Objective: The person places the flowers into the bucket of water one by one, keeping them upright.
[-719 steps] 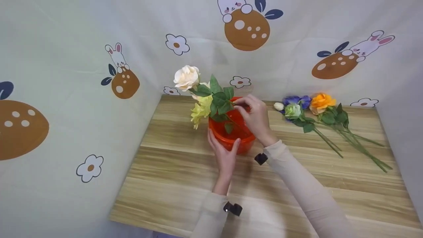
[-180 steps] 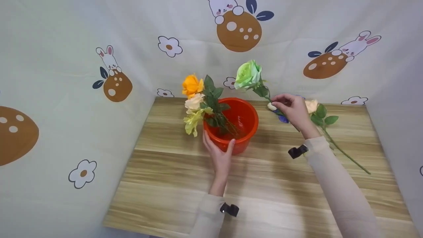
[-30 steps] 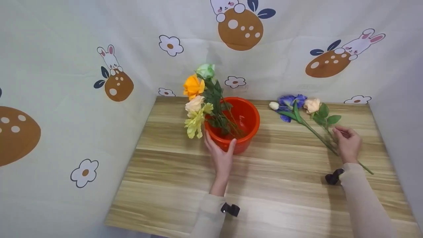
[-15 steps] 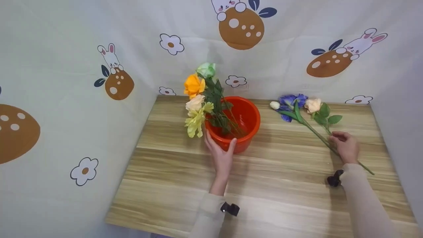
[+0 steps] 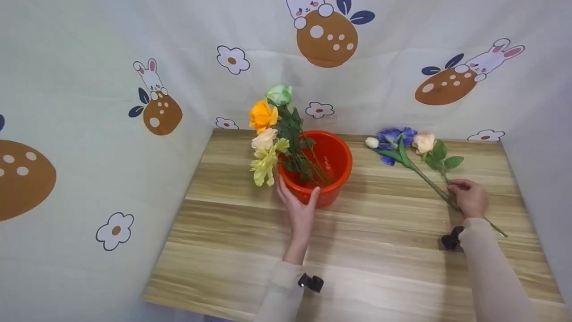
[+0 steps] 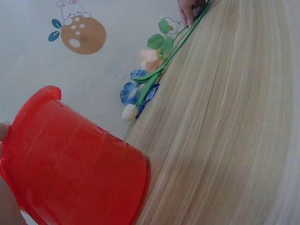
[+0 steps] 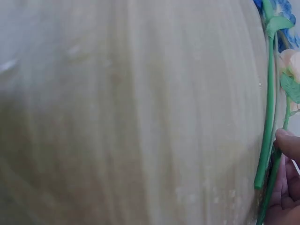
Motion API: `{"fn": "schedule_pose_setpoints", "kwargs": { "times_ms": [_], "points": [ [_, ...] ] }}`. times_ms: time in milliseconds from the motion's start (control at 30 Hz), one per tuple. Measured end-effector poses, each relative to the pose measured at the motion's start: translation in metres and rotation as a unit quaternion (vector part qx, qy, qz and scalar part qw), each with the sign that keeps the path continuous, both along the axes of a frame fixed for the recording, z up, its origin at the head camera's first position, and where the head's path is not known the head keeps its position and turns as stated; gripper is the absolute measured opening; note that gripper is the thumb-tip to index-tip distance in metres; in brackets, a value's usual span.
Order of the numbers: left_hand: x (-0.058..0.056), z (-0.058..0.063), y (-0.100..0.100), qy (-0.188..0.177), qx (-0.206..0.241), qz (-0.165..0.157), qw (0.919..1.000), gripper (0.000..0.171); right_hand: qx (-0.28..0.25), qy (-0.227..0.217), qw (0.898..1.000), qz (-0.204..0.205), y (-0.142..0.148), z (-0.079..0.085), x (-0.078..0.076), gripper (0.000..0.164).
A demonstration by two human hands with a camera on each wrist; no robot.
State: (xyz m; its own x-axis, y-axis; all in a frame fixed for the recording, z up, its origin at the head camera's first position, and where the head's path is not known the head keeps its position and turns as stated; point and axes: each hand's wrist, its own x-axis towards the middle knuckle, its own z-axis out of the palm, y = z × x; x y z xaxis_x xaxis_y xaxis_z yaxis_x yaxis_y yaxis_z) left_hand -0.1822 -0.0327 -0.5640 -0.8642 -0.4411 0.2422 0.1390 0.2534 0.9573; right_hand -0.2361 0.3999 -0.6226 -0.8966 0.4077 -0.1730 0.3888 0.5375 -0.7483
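Observation:
My left hand (image 5: 300, 214) grips the near left side of a red plastic bucket (image 5: 328, 197), thumb at the rim. Leaning over the bucket's left rim are a pale green rose (image 5: 279, 95), an orange rose (image 5: 262, 116), a cream rose (image 5: 264, 139) and a yellow ruffled flower (image 5: 264, 165), their stems inside. At the right, my right hand (image 5: 470, 197) pinches the stem of a peach rose (image 5: 423, 142) lying on the table. In the right wrist view, thumb and fingers close around that green stem (image 7: 287, 112).
Left of the peach rose lie a white tulip (image 5: 371, 142) and a blue-purple flower (image 5: 395, 135), a thick green stem (image 5: 429, 181) running close beside my right hand. The wood-grain table (image 5: 375, 268) meets printed cloth walls (image 5: 268, 27) at the back and sides.
The orange rose, then the green rose my right hand held 6 seconds ago, have joined the bucket. My right hand has moved right to the peach rose's stem; my left hand stays on the bucket.

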Motion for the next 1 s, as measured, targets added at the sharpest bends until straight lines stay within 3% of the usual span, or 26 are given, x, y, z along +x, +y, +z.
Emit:
{"fn": "schedule_pose_setpoints", "kwargs": {
  "times_ms": [633,1000],
  "points": [
    [0.001,0.001,0.0,-0.006,0.011,0.001,0.9999,0.103,-0.017,0.032,0.999,0.024,0.007,0.019,0.013,0.036],
    [0.001,0.001,0.001,-0.004,0.015,-0.005,0.9999,0.104,-0.042,0.075,0.996,0.005,0.001,0.041,0.015,0.025]
  ]
}}
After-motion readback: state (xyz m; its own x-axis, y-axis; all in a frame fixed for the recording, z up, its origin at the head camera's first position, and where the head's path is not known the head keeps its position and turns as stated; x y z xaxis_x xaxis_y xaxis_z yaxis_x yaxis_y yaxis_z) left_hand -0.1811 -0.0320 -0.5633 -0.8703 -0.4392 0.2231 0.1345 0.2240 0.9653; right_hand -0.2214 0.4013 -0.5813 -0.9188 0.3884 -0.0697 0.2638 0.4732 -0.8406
